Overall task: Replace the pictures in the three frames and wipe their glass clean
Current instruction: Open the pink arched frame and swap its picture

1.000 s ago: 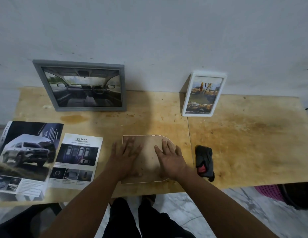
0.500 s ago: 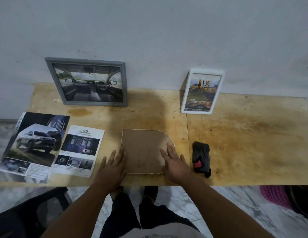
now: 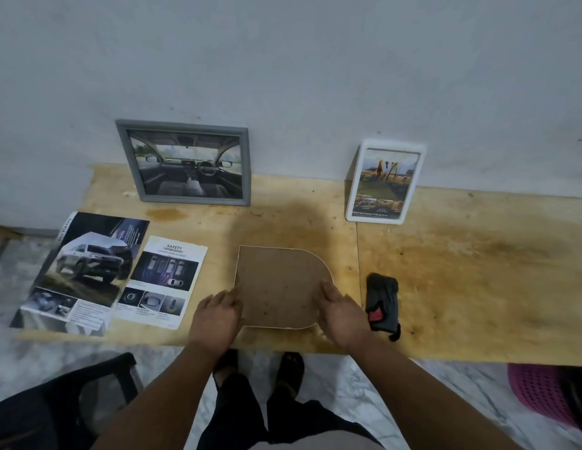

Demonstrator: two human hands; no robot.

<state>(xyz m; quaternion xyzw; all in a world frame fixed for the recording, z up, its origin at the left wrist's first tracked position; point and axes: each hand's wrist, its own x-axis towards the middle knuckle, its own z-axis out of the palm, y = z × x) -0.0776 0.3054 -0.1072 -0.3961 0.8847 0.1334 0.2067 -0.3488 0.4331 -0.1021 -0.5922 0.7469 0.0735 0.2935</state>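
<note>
frame backing [image 3: 281,287], brown board with one rounded far-right corner, lies face down at the near edge of the wooden table [image 3: 461,271], and that is where i have both hands. my left hand [image 3: 214,315] sits at its near-left edge with the fingers curled against the rim, gripping it; my right hand [image 3: 343,311] holds the near-right edge the same way, fingers bent onto the board. whether the board is lifted off the table yet i cannot tell. just right of my right hand lies a dark cloth [image 3: 382,302] with a red patch, apart from the board. left of the board a safety leaflet [image 3: 161,282] lies flat, and further left a larger car brochure [image 3: 85,271] overlaps its edge and reaches the table's left end. at the far side, against the wall, a grey frame [image 3: 185,164] with a car-interior picture leans on the left, and a white frame [image 3: 385,183] with a yellow-toned picture stands on the right, well apart from each other. below the table i see my legs, a dark chair [image 3: 55,407] at near left and a pink basket [image 3: 539,391] at near right.
</note>
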